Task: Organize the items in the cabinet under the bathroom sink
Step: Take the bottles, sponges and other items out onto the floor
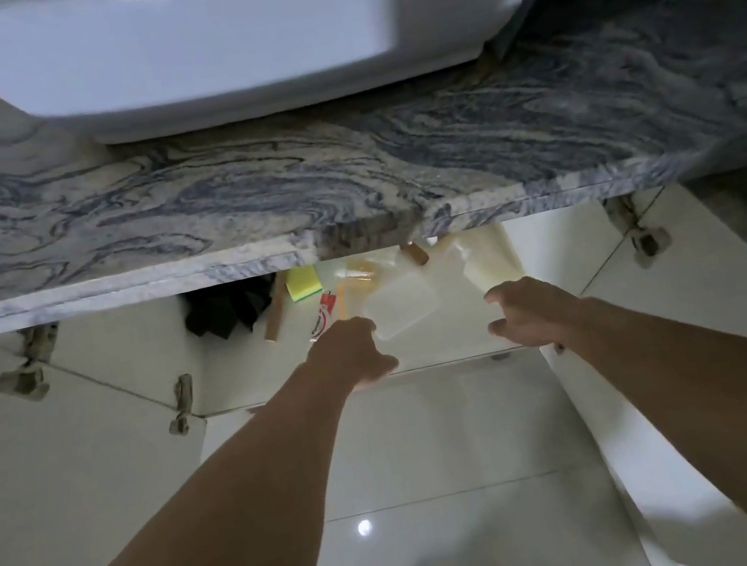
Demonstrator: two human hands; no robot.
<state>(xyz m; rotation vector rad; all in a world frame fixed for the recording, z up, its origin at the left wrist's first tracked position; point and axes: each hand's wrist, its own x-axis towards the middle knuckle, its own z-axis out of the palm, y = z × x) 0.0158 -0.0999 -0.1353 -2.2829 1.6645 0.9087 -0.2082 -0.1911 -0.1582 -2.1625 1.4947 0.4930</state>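
Note:
The open cabinet floor (447,344) under the marble counter holds a loose scatter. A clear plastic container (403,310) lies in the middle. A red and white tube (323,314) and an orange stick (341,301) lie left of it. Behind are a yellow-green sponge (302,282), a wooden handle (276,314), a black cloth (226,308), a yellowish bottle (362,272) and a white bottle (487,262). My left hand (349,352) reaches in beside the container with fingers curled and hidden. My right hand (523,311) hovers at the right, fingers loosely curled, holding nothing.
The marble counter (245,190) and white basin (190,45) overhang the cabinet and hide its back part. White doors stand open at left (68,461) and right (690,277), with metal hinges. Glossy white floor tiles (448,494) lie below.

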